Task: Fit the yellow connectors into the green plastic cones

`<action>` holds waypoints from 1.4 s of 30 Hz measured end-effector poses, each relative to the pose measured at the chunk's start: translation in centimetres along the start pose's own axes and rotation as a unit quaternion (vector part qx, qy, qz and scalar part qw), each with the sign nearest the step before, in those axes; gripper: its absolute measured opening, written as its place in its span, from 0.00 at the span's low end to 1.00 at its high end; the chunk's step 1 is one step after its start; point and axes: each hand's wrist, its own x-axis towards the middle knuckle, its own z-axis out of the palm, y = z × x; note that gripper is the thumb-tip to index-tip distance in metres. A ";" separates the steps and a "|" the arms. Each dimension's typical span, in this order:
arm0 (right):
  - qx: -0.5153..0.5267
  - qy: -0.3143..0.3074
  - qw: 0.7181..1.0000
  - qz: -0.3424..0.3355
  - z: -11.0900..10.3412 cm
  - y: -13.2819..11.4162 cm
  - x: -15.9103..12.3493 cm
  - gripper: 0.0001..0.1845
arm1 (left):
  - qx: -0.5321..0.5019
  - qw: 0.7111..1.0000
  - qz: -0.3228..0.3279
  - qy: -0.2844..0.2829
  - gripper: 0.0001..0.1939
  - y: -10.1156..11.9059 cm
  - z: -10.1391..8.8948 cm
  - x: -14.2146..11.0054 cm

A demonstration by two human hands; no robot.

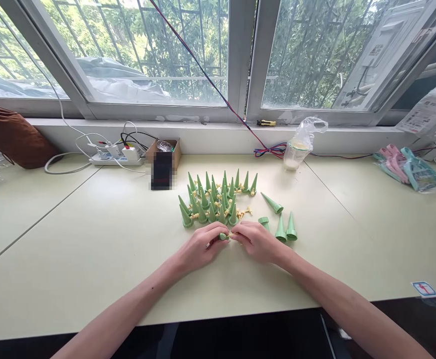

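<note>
Near the middle of the table, my left hand (202, 244) is closed around a green plastic cone (223, 236), with its end showing between thumb and fingers. My right hand (254, 241) pinches a small yellow valve (230, 235) against that end; the fingers hide much of both pieces. Just beyond my hands, several green cones (204, 199) stand upright in rows, with yellow valves at their bases. A few loose yellow valves (246, 212) lie at the right of the rows. Beside my right hand are two upright cones (291, 228), a lying cone (272, 203) and a green cap-like piece (264, 222).
At the back stand a power strip (116, 158), a small cardboard box (176, 155) with a dark pixelated object in front, and a plastic cup in a bag (296, 152). Packaged pink and teal items (408, 167) lie far right. A brown bag (14, 134) sits far left.
</note>
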 end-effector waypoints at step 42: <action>-0.021 -0.020 0.999 0.036 0.0 -0.2 0.2 0.16 | 0.012 0.999 0.032 0.031 0.06 0.1 0.1 0.1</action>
